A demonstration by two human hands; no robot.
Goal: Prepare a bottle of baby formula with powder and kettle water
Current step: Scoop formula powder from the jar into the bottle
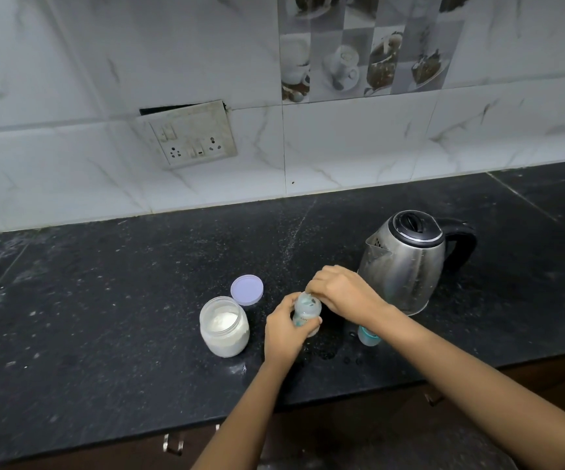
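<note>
Head view, near to far. Left hand wraps the lower body of the baby bottle, fingers curled round it, thumb on the near side. The bottle stands upright on the black counter, mouth open with no teat on it. It sits between the powder jar on the left and the kettle behind on the right.

Teal teat collar sits on the counter just right of the bottle, half hidden by the right forearm. A wet patch shows on the counter by the bottle base.

Right hand is over the bottle mouth with fingers bunched down at the rim. Cannot tell if they pinch a scoop, the rim, or nothing.

The jar is open with white powder inside; its purple lid lies flat just behind it.

Handling, as a judgement:
- Bottle looks like thin clear plastic, light and fairly stiff. It would tip easily with a hand working at the top.
- Mid-body wrap as now is the right hold.
- The wet counter suggests the outside may be slick, so a firm grip is needed.
- Kettle is steel and likely heavy if full. Its body may be hot, so take it only by the black handle on the right.

Switch plate is on the tiled wall, far back.
</note>
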